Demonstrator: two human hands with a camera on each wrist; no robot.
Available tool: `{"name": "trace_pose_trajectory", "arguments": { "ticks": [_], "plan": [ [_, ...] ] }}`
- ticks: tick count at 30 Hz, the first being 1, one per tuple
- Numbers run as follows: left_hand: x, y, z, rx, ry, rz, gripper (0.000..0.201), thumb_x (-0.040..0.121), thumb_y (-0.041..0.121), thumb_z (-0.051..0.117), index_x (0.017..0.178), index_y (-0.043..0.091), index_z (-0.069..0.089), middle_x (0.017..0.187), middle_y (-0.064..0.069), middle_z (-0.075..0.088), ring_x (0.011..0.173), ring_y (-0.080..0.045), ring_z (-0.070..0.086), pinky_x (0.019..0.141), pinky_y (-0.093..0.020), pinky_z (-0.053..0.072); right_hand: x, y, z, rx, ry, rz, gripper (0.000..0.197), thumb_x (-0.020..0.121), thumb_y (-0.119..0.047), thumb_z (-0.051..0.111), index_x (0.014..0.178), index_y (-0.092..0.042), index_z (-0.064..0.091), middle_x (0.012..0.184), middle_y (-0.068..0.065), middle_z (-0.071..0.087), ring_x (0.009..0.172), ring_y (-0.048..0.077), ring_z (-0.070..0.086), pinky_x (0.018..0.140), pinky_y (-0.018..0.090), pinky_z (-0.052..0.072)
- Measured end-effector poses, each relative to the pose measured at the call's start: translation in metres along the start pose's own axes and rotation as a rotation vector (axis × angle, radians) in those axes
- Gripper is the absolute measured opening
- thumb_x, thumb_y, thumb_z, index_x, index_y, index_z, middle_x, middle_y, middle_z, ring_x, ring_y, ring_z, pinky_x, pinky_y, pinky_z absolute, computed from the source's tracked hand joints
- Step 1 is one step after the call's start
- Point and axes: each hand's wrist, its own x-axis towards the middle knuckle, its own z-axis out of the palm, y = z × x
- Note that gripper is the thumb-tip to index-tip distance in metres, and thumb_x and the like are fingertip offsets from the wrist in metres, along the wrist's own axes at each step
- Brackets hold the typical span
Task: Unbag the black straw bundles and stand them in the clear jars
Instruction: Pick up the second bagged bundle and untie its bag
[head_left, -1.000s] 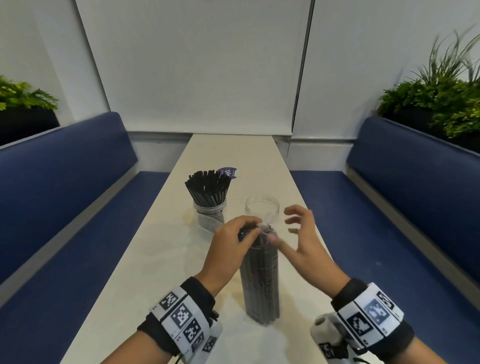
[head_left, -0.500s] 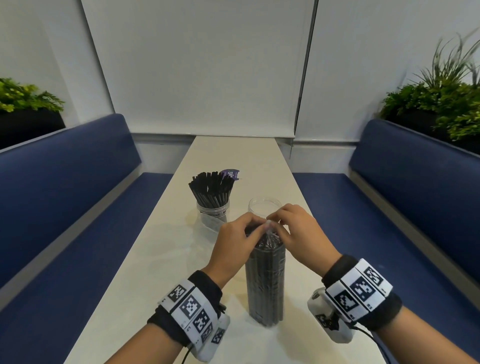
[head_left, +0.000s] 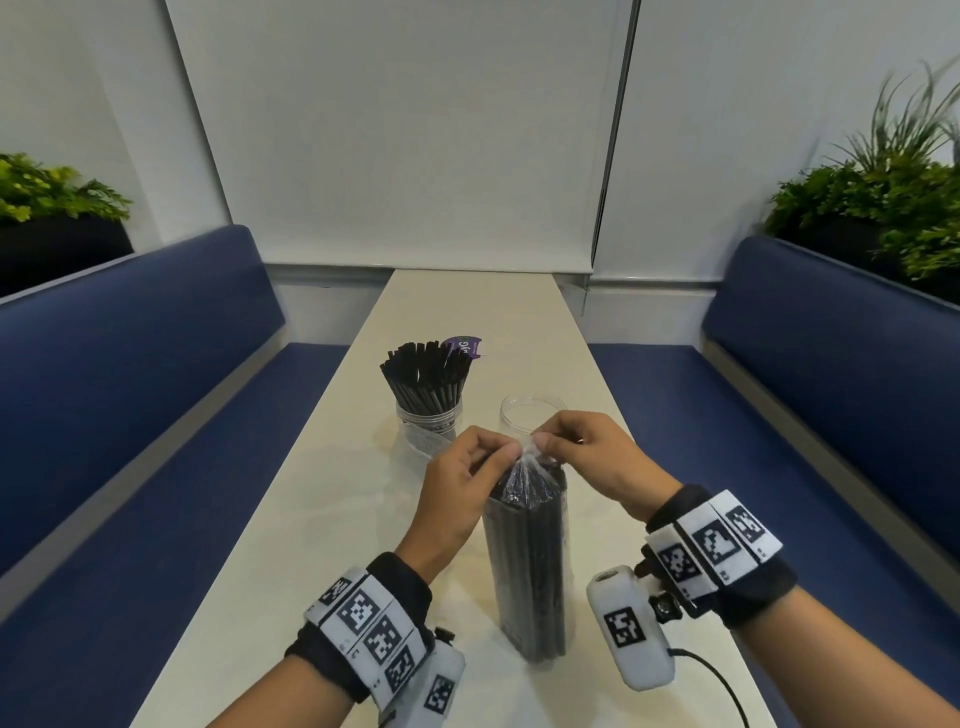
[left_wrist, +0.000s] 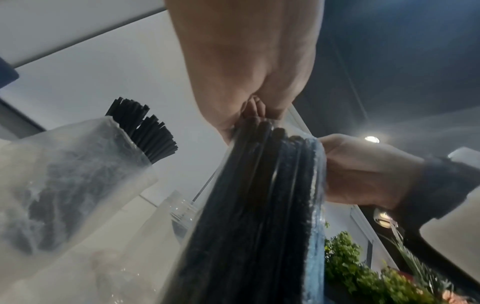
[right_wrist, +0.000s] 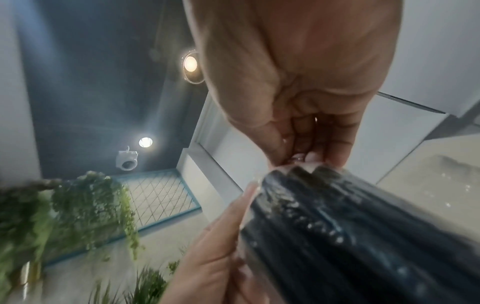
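- Cream laminate table (head_left: 332, 519) runs away between two blue benches (head_left: 130, 374); all task items stand on its near half
- Bagged straw bundle (head_left: 527, 561) stands upright on the table between the forearms, black straws inside clear film, base down near the front edge
- Filled jar (head_left: 428, 415) sits beyond and to the left of the bundle, loose black straws fanning from its mouth, a purple tag (head_left: 462, 347) at the back; crumpled clear film lies at its foot
- Empty clear jar (head_left: 530, 415) is just behind the bundle top, mouth up, partly hidden by the right hand
- Left hand (head_left: 457, 493) has fingers curled, thumb and forefinger pinching the gathered film at the bag's top from the left side
- Right hand (head_left: 587, 457) pinches the same film tuft from the right; other fingers curled in, nothing else held
- Bag neck (head_left: 527, 457) is bunched into a peak between the two pinches; whether it is sealed, taped or already parted cannot be told
- Judgement: step in hand is opening the second bag; one jar done, one to fill
- Next move likely calls for pulling the pinches apart to split the film, with the bundle kept upright so it does not tip into the empty jar; then stripping the bag down and lifting the straws across
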Motion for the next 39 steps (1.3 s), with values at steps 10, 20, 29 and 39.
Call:
{"name": "trace_pose_trajectory", "arguments": {
  "ticks": [10,20,29,39],
  "plan": [
    [0.005,0.019,-0.004,0.478,-0.020,0.263,0.010,0.082,0.023,0.068,0.086,0.013,0.066,0.080,0.009,0.066,0.079,-0.004,0.061,0.069,-0.008,0.045,-0.004,-0.009,-0.003,-0.421,0.093,-0.256,0.016,0.088,-0.019,0.054,0.078,-0.011,0.065,0.075,-0.004,0.062,0.082,0.015,0.048,0.072,0.027,0.036],
    [0.008,0.006,-0.007,-0.040,-0.072,-0.028,0.004,0.085,0.014,0.062,0.083,0.014,0.065,0.073,0.009,0.064,0.072,-0.002,0.060,0.068,-0.012,0.047,0.005,-0.003,0.002,-0.359,0.052,-0.283,0.018,0.091,-0.015,0.050,0.089,-0.003,0.063,0.087,0.009,0.061,0.079,0.014,0.044,0.068,0.010,0.034],
    [0.011,0.005,-0.007,-0.118,0.020,-0.055,0.005,0.081,0.012,0.066,0.086,0.012,0.065,0.083,-0.006,0.073,0.082,-0.012,0.069,0.074,-0.016,0.053,0.000,-0.003,-0.002,-0.171,-0.056,-0.227,0.016,0.084,-0.024,0.063,0.089,-0.010,0.066,0.078,-0.008,0.059,0.067,0.001,0.052,0.066,0.009,0.040],
    [0.006,0.005,-0.008,0.055,-0.003,0.031,0.010,0.076,0.017,0.074,0.080,0.021,0.066,0.079,0.003,0.070,0.079,-0.009,0.066,0.076,-0.022,0.056,0.003,0.005,0.004,0.137,0.028,-0.068,0.009,0.084,-0.012,0.061,0.080,-0.016,0.069,0.083,0.006,0.069,0.074,0.010,0.060,0.068,0.011,0.046]
  ]
}}
